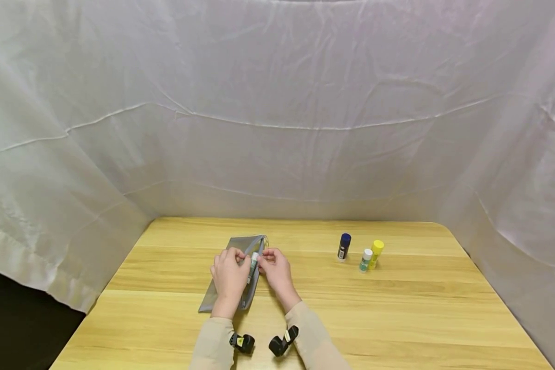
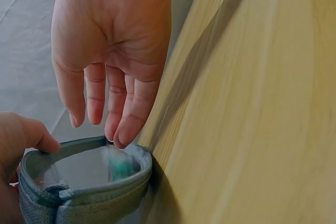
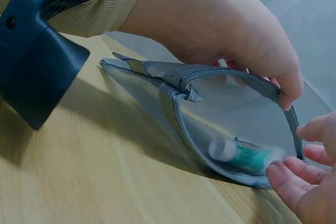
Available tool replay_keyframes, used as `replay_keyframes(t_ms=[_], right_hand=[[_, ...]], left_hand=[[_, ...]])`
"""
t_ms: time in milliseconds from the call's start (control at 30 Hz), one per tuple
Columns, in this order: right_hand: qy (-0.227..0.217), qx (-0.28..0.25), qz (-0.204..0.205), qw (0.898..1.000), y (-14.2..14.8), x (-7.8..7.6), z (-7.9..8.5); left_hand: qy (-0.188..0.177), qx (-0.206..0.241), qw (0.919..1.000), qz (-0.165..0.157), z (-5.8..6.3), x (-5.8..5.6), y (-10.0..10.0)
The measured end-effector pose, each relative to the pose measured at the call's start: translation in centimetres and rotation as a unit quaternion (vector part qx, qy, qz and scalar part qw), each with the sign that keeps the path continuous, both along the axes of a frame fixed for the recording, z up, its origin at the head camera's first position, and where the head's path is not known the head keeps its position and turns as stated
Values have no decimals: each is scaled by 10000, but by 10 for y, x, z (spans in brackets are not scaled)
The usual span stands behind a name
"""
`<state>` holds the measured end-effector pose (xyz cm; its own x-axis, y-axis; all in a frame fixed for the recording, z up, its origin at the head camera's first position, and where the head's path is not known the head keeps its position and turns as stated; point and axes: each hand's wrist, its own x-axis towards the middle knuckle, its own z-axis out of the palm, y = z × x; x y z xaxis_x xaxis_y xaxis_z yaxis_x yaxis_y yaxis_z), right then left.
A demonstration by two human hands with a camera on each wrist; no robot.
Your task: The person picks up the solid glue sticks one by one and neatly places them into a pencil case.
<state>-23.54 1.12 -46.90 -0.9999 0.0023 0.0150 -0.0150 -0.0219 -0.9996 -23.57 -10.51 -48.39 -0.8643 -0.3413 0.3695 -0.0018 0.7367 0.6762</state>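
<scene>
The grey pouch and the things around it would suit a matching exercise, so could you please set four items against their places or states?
1. Grey pouch
2. Yellow tube
3. Blue-capped tube
4. Left hand

A. Leftmost standing tube, head view
B. Pinching a rim
C. Mouth open
D. Rightmost standing tube, head view

Pairs: 1-C; 2-D; 3-A; 4-B

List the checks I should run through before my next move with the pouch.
1. Left grip pinching the rim of the gray zip pouch: ok.
2. Pouch mouth held open: ok.
3. Green-and-white glue stick in the pouch mouth: ok, though blurred.
4. That stick settled at the bottom: cannot tell.
5. Right grip clear of the pouch: not ok; it is at the mouth.
6. Blue-capped glue stick, white-capped glue stick and yellow glue stick upright on the table: ok.
</scene>
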Motion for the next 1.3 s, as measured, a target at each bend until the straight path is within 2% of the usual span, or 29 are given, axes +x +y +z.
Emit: replay_keyframes(t_ms=[633, 1000, 1233, 1300], right_hand=[[126, 45, -148, 9998, 11, 1, -2], [204, 329, -403, 9984, 21, 8, 7], [199, 375, -477, 9980, 30, -17, -35], [204, 404, -501, 9977, 33, -16, -34]], left_hand=[[-41, -3, 10000, 51, -1, -1, -2], [-13, -5, 10000, 27, -1, 0, -1], [-45, 52, 10000, 17, -2, -2, -1], [-41, 58, 10000, 22, -2, -2, 0]])
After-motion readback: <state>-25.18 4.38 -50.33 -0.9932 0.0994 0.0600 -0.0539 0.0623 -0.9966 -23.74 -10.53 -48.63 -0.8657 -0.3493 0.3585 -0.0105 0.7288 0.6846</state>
